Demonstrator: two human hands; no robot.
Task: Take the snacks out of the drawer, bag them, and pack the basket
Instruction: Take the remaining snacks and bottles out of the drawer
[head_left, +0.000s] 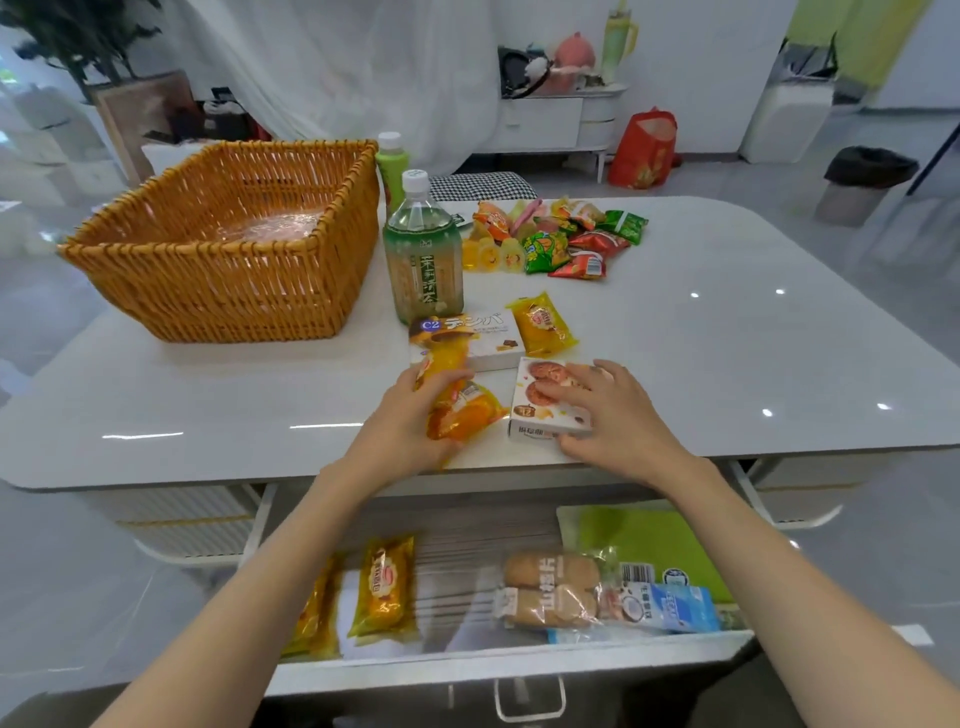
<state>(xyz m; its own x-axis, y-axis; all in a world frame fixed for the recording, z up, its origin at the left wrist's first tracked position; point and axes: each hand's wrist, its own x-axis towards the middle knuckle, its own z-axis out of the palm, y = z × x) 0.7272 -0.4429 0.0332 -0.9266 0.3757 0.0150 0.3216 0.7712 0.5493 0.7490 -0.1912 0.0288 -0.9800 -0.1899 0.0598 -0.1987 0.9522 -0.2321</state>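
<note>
Snack packets (460, 410) in yellow wrap lie at the near edge of the table (727, 353), our left hand (410, 421) curled round them. Our right hand (613, 410) holds the cookie box (540, 421), fingers (558, 389) over its top. Both sit just above the open drawer (467, 551), likely staged for bagging.

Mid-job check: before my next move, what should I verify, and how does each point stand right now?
1. Left hand holds the yellow cake packets: ok, fingers curled round them.
2. Right hand has the cookie box: ok, fingers on top, thumb at its near edge.
3. Drawer emptied: not ok; long yellow packs, bread rolls and a blue pack lie inside.
4. Basket upright on the table: ok.
5. Bag ready for bagging: cannot tell; only something clear and shiny shows in the basket.
</note>
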